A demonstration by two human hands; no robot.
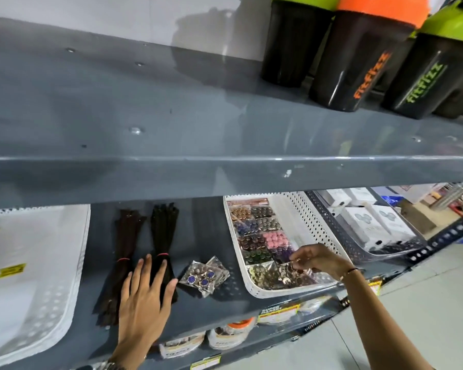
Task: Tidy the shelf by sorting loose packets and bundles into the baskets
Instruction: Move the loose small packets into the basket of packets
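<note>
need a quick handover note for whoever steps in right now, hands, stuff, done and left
Left hand: open, flat on the black bundle.
Right hand: fingers pinched at a packet in the white basket; whether it is gripped is unclear.
Done: many bead packets already lie in that basket.
Left: the loose packet on the shelf between bundles and basket, the black bundle and the brown bundle. A left basket sits beside the bundles.

2 bundles [142, 252] left of loose packets [205, 276], basket [299, 209] of packets to their right, on the shelf [211, 311].
</note>
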